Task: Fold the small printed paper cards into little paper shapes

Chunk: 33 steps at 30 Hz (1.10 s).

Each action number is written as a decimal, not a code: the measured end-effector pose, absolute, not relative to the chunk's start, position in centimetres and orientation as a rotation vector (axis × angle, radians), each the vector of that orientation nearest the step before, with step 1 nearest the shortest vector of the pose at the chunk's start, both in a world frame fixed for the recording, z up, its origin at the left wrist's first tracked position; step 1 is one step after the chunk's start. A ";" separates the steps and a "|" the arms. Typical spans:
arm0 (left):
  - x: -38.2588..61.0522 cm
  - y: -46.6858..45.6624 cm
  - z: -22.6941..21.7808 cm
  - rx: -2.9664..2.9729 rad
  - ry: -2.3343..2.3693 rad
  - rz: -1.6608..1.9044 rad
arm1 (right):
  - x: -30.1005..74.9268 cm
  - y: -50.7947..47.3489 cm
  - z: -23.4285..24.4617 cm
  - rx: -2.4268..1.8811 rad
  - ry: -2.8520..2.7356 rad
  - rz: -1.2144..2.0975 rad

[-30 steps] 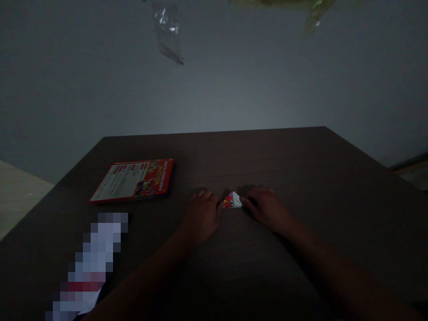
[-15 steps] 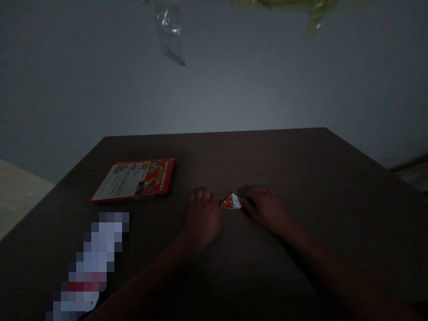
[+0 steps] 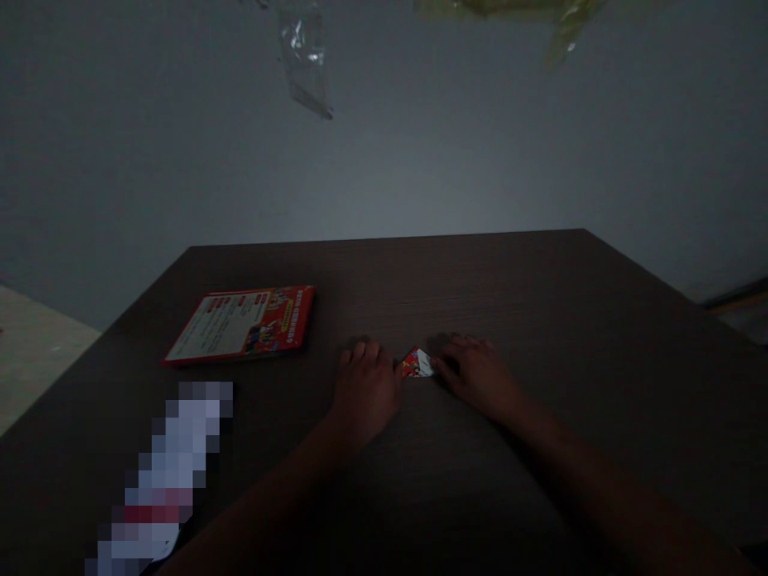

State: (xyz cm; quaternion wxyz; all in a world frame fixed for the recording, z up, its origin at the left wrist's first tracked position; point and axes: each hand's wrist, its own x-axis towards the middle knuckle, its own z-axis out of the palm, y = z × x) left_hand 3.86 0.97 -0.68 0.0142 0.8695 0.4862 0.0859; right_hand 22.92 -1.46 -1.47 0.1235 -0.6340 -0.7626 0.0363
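Items in use: one small red-and-white folded paper piece [image 3: 418, 363], roughly triangular with a printed pattern, located on the dark brown wood-grain table [image 3: 450, 288] between two bare hands. The left hand [image 3: 367, 388] is palm down, fingers bent, its thumb side at the paper's left corner. The right hand [image 3: 474, 368] is partly curled, thumb at the right corner. Both hands obscure the corners; whether either grips the paper cannot be told.

Surrounding items: one flat red-bordered book or box [image 3: 240, 324] with a white text panel, left of the left hand; one pixelated, elongated pale item [image 3: 174, 456], nearer the left forearm; one clear plastic piece [image 3: 306, 56] on the grey wall [image 3: 420, 160].
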 end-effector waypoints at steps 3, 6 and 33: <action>3.7 1.0 -0.7 2.725 1.483 0.261 | 23.1 -1.5 -1.3 -1.826 -2.234 0.160; 3.5 1.0 -0.7 2.717 1.427 0.277 | 23.3 -1.6 -1.1 -1.807 -2.251 0.217; 3.6 1.0 -1.0 2.743 1.410 0.290 | 23.2 -1.6 -1.2 -1.840 -2.266 0.170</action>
